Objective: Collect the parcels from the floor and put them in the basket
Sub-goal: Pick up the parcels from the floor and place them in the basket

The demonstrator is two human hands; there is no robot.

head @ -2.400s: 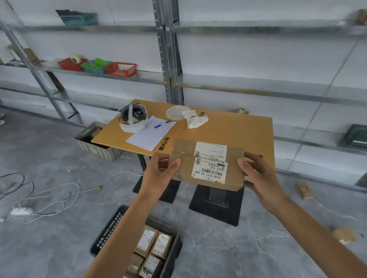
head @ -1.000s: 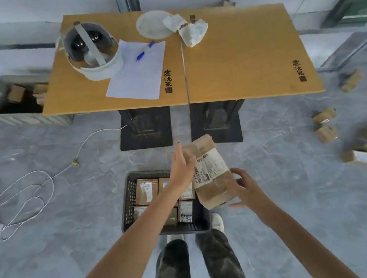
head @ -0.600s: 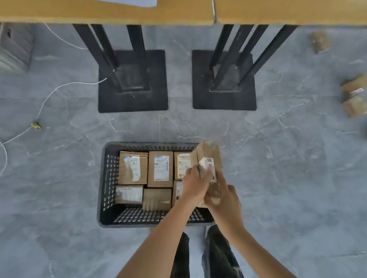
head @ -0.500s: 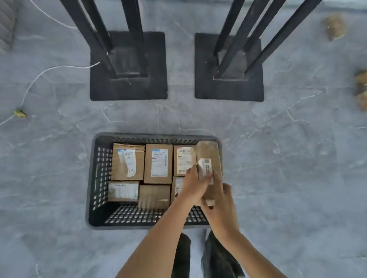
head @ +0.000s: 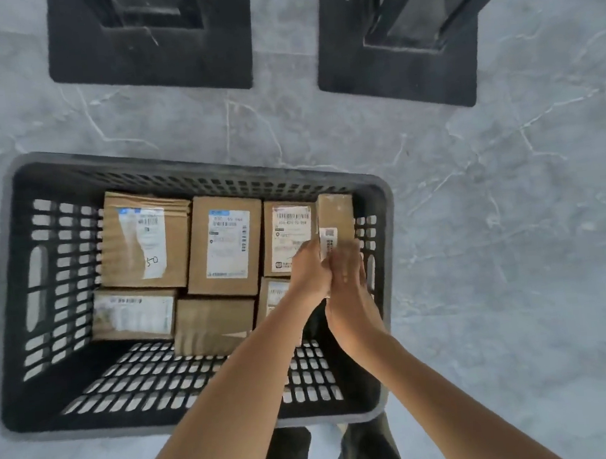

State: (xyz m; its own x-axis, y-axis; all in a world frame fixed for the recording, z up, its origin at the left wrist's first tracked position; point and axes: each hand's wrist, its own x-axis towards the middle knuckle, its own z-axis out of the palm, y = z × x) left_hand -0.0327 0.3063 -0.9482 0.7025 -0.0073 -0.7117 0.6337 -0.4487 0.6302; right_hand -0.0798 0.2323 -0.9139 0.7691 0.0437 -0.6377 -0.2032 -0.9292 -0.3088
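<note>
Head view: looks almost straight down into a black slotted basket (head: 15,294) that stands on a grey, veined floor (head: 514,209) and fills the left and middle of the frame.
Held parcel: a brown cardboard held parcel (head: 335,211) stands on edge at the right end of the basket, its far end near the far right corner, just beside the right wall; a white barcode label shows on its top edge.
Left hand: the left hand (head: 307,273) grips the parcel from the left, fingers curled against its left face.
Right hand: the right hand (head: 347,284) holds it from the near right, back of the hand up, fingers close together and bent over the near top edge; the thumb is hidden.
Hands together: the two hands touch each other, with the parcel clamped between them.
Back row: three labelled boxes lie flat side by side, the left box (head: 145,239), the middle box (head: 225,244) and the right box (head: 287,231), which touches the held parcel.
Front row: a low labelled box (head: 133,312), a plain box (head: 212,321) and a box partly hidden by the left forearm (head: 272,293).
Basket floor: bare slotted plastic shows along the near side.
Top of frame: two black square table bases (head: 152,66) sit side by side beyond the basket.
Bottom of frame: dark trouser legs (head: 286,456) show just below the near rim.
</note>
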